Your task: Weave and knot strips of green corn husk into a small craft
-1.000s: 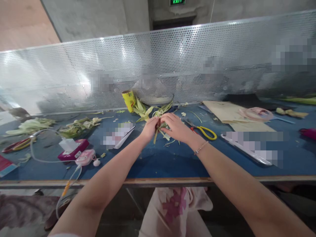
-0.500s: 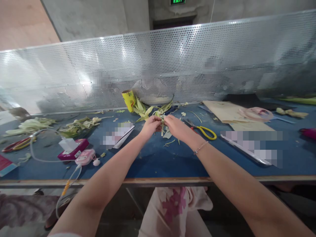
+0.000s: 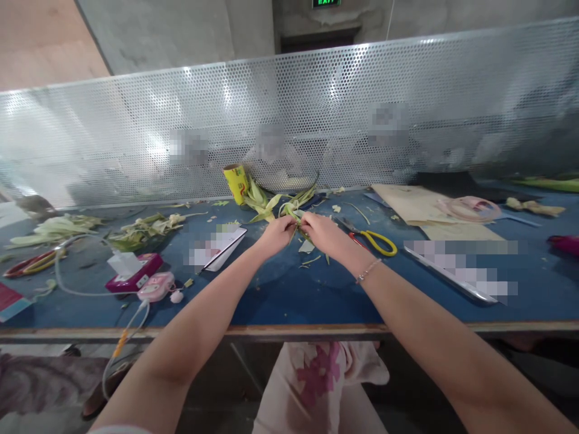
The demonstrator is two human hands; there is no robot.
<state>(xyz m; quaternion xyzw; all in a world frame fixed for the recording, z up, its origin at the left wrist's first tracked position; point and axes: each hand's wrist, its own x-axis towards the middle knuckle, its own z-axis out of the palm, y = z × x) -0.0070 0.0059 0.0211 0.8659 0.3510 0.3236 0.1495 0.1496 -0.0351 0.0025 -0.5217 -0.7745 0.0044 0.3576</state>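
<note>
Both my hands meet over the middle of the blue table [image 3: 289, 289]. My left hand [image 3: 277, 235] and my right hand [image 3: 323, 235] are each pinched on a small bunch of green leaf strips [image 3: 296, 222] held between them just above the table top. More green leaves [image 3: 265, 202] lie in a pile right behind my hands, next to a yellow roll [image 3: 236, 181]. A few cut leaf scraps [image 3: 312, 259] lie under my right hand. Yellow-handled scissors [image 3: 375, 240] rest just right of my right hand.
A phone [image 3: 217, 247] lies left of my left hand. Farther left are a pink box with a cable [image 3: 136, 277] and leaf piles [image 3: 145, 229]. Brown paper [image 3: 416, 208], a pink coil [image 3: 470, 208] and a tablet [image 3: 456, 268] lie right. A perforated metal screen [image 3: 316, 120] backs the table.
My hands have lifted slightly and moved away from me with the leaf strips. The strips that hung below my hands a second ago are now gathered up between my fingertips.
</note>
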